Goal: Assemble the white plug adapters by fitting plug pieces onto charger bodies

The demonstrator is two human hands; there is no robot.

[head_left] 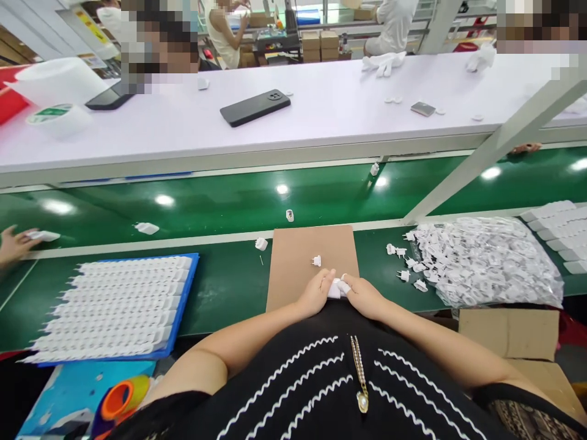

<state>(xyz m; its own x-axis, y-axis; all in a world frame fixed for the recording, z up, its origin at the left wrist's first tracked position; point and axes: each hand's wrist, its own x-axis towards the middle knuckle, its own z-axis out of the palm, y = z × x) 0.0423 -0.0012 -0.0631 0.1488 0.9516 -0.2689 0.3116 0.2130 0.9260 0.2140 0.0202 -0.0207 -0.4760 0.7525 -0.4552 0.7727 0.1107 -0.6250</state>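
Close to my body, at the near part of a brown cardboard sheet (293,269), my left hand (317,292) and my right hand (367,296) meet. Both are closed on one white plastic charger (334,289), partly hidden by the fingers. White covering shows on my right thumb. Just beyond my hands a small white plug piece (317,261) with pins lies on the cardboard. A white charger body (261,244) rests left of the sheet, beside a thin pin.
Left, a blue tray (186,299) holds rows of white chargers. Right, a clear bag (495,263) spills white plug pieces. Chargers lie along the green belt (220,208), where another person's hand (16,244) holds one. A black phone (255,108) lies on the shelf; a slanted post (495,146) stands right.
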